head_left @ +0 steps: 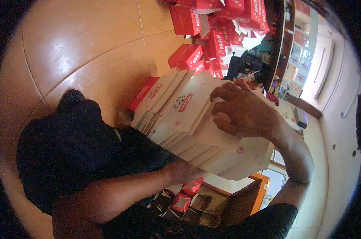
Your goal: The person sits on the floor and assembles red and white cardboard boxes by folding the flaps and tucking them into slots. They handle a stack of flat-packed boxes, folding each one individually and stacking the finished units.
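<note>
A thick stack of flat white cartons (196,131) with a red round mark on the top one fills the middle of the view, fanned out at its left end. My right hand (244,111) lies on top of the stack, fingers curled over the edge of the upper cartons. My left forearm comes in from the lower left and my left hand (184,171) goes under the stack and bears it from below; its fingers are hidden by the cartons.
Several folded red boxes (212,28) are heaped at the top on a tan tiled surface (89,44). A black-clothed shape (69,147) sits at the left. Open red and brown boxes (188,201) lie below the stack. A white counter and wall (331,119) stand at the right.
</note>
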`<state>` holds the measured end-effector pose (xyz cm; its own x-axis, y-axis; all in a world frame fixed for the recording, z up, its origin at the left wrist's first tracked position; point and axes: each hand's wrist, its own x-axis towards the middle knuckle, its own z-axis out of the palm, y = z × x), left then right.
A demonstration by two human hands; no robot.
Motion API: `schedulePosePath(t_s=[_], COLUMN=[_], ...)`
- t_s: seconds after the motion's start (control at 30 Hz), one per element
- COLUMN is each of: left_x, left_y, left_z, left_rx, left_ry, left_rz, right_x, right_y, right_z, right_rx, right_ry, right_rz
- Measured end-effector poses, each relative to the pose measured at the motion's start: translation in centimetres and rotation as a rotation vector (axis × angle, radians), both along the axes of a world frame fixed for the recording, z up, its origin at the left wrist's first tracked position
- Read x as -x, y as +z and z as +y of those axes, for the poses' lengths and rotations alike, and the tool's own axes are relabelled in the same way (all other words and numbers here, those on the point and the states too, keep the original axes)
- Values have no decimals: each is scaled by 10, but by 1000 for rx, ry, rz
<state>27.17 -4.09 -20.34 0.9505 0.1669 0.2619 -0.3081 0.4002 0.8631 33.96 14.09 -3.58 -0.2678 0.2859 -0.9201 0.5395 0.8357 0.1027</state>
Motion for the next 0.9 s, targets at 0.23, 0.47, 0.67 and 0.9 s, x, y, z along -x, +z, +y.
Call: schedulePosePath(t_s=[0.23,0.47,0.67,0.9], left_x=[-3,-74,-47,-82], left_y=[0,-27,-17,-17], left_z=[0,-80,-47,-77], left_rx=[-27,-216,-470,-229], left_ry=[-64,683,446,632], left_rz=[66,-161,-201,-137], right_x=[-4,-6,1,9], right_y=[-9,-16,-25,-47], right_z=[3,3,4,12], right_rx=[24,4,28,107], right_ry=[-119,-134,-27,61], right_rz=[-67,-80,-102,-62])
